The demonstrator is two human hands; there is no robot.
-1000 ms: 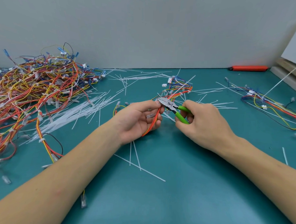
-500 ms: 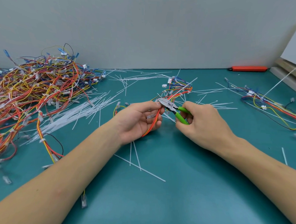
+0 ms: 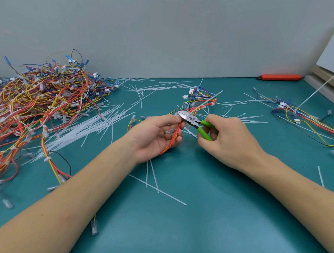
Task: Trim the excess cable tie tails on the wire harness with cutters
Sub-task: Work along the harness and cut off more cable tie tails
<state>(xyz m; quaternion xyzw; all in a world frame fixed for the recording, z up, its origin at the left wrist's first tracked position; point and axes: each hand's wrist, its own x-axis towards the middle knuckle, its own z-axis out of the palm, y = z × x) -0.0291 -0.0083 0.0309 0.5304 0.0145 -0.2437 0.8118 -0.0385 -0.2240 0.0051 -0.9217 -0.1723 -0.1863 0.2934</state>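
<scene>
Over the middle of the green mat (image 3: 177, 230), left hand (image 3: 154, 137) is gripping the floppy, light wire bundle (image 3: 174, 135) near its tie, right hand (image 3: 230, 141) is squeezing the cutters (image 3: 193, 120) by the green handles, blades at the thin tail.

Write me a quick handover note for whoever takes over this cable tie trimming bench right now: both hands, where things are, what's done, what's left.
Left hand: grips the orange wire harness above the table.
Right hand: grips the green-handled cutters, tips at the harness beside the left fingertips.
Big harness pile far left; another harness at right.
Done: many cut tie tails lie loose on the table.
Left: finish this harness. A long uncut tail sticks up from the right harness. Whether the pile is trimmed cannot be told.
</scene>
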